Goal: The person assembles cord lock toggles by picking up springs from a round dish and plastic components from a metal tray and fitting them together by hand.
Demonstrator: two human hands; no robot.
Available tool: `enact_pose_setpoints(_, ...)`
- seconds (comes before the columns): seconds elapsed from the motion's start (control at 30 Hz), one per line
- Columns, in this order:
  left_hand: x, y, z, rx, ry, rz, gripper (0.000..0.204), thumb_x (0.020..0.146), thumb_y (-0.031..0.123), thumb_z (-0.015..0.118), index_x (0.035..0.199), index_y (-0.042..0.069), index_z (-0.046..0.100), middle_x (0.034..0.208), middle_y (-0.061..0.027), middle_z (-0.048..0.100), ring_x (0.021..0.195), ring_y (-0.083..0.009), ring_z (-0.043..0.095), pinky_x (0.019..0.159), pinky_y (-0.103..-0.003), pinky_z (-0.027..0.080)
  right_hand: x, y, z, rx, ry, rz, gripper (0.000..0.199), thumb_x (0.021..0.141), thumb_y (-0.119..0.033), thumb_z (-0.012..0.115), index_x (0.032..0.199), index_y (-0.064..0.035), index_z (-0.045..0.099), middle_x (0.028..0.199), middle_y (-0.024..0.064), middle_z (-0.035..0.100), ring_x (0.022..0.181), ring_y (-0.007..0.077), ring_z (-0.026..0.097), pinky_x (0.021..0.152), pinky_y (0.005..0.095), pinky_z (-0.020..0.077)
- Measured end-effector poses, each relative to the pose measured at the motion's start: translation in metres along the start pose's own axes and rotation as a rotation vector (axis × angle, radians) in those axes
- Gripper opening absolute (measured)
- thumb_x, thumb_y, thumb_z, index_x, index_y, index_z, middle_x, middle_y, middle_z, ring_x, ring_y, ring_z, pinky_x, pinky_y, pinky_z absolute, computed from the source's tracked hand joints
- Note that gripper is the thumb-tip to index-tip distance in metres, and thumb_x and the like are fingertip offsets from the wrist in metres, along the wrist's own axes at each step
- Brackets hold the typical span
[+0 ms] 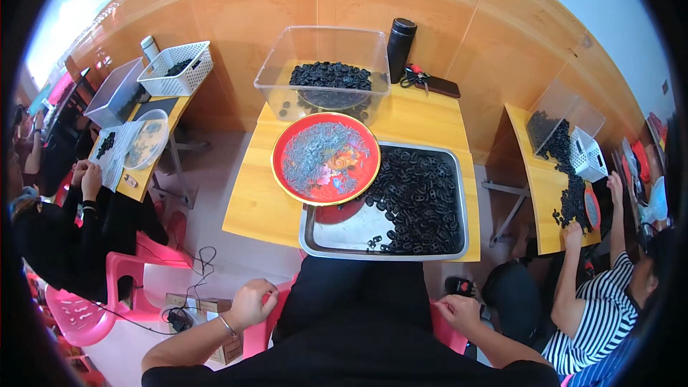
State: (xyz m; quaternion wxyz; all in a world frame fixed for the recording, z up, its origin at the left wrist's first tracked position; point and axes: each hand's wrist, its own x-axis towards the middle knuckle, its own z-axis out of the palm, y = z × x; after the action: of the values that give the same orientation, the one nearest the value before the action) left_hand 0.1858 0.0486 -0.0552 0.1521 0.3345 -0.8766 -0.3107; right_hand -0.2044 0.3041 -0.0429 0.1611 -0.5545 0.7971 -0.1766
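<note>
My left hand (251, 303) grips the edge of the pink plastic chair (264, 330) beside my left thigh. My right hand (459, 312) is curled at the chair's other side, below the table's front edge. Both hands are off the table. In front of me a metal tray (337, 233) holds a heap of small black parts (419, 201) on its right half. A round red plate (326, 158) with a flower pattern rests partly over the tray's left end. Behind it a clear plastic bin (322, 64) holds more black parts (330, 75).
A black bottle (400, 49), scissors and a dark case (441, 86) lie at the back of my wooden table (251, 208). A person in a striped shirt (602, 315) sorts black parts at the right table. Another person sits at the left table with a white basket (177, 68). Cables (193, 279) trail on the floor.
</note>
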Motion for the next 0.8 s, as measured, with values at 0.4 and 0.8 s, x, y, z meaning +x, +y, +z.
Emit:
enact_pose_setpoints(0.4,0.002,0.005,-0.002,0.032,-0.058,-0.003,0.009,0.075,0.012,0.056,0.072,0.003,0.059,0.074,-0.0138,0.059,0.070,-0.0325,0.058,0.065,-0.039,0.048,-0.002,0.001,-0.001,-0.041,0.039,-0.074,0.016,0.075,-0.023,0.064,0.069,-0.0076,0.065,0.067,0.0077,0.062,0.059,0.0245,0.061,0.053,0.0345,0.0482)
enact_pose_setpoints(0.8,-0.003,0.004,-0.002,0.041,-0.054,0.036,0.009,0.075,0.012,0.057,0.072,0.004,0.059,0.072,-0.0130,0.057,0.069,-0.0318,0.057,0.062,-0.039,0.047,-0.015,-0.002,0.003,-0.106,0.025,-0.047,0.018,0.074,-0.027,0.064,0.068,-0.0099,0.064,0.066,0.0065,0.062,0.060,0.0241,0.061,0.054,0.0349,0.0480)
